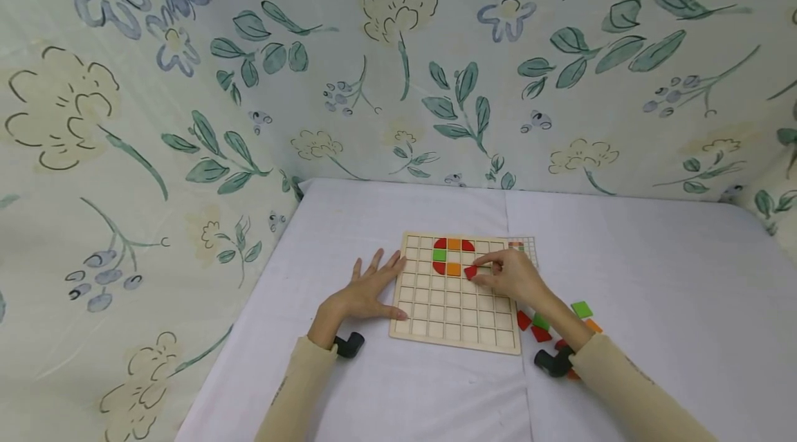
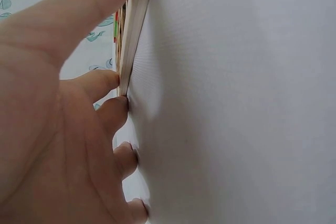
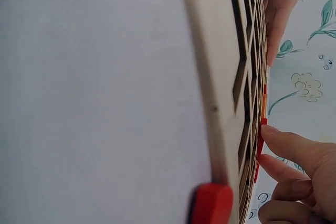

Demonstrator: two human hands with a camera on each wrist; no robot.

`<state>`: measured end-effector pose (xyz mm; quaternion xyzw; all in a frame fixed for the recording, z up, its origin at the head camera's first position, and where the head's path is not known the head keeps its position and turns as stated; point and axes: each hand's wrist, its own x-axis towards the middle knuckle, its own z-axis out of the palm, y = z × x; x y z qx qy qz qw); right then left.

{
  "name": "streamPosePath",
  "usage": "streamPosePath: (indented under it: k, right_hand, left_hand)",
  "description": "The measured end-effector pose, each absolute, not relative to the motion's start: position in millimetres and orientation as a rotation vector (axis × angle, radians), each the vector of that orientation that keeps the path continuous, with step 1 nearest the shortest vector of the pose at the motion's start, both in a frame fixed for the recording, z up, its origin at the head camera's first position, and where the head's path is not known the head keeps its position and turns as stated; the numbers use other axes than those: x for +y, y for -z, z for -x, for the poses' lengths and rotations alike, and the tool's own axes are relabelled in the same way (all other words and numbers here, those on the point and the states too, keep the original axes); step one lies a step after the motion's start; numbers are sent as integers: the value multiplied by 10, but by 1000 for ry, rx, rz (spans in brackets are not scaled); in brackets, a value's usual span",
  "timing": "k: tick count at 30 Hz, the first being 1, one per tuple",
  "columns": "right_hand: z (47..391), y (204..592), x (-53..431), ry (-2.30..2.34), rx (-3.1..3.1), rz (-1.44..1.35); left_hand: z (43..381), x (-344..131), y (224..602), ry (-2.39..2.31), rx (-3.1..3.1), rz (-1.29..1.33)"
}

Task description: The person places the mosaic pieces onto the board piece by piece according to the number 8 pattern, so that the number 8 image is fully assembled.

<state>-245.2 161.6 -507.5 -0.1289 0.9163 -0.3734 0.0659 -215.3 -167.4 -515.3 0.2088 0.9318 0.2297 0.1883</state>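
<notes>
A square wooden grid board (image 1: 429,317) lies on the white-covered table. Set in its upper cells are an orange tile (image 1: 454,269), a green tile (image 1: 439,255) and red rounded-corner tiles (image 1: 439,268). My right hand (image 1: 513,279) pinches a red tile (image 1: 470,272) between thumb and index finger over the grid, just right of the lower orange tile; the right wrist view shows this red tile (image 3: 261,137) close at the board's surface. With fingers spread, my left hand (image 1: 364,292) rests along the board's left edge, thumb and fingertips touching the rim.
Loose red, green (image 1: 582,308) and orange tiles lie right of the board, some beneath my right forearm. A gridded pattern card (image 1: 529,246) shows past the board's upper right corner, partly behind my right hand. Floral cloth (image 1: 398,82) hangs behind the table.
</notes>
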Motion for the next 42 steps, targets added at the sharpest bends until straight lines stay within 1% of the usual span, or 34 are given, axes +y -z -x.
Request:
streamPosePath:
  k: [11,18,23,32,42]
  right_hand:
    - [2507,5158,1544,1139,2790,442]
    - [2528,5144,1531,1175,2789,475]
    - [2536,5110,1569,1173,2786,439]
    - [2420,5026,1988,1178,2840,321]
    - [2060,4966,2507,1072,2920,119]
  left_hand:
    - [2155,-1692,5178,-643,2625,-592]
    - [2154,-1694,5174,-650,2621,-595]
    - [2159,-1690,5174,-667,2617,-595]
    - [2156,-1674,5185,-664,2619,-601]
    - [2164,-1672,5184,-661,2625,-595]
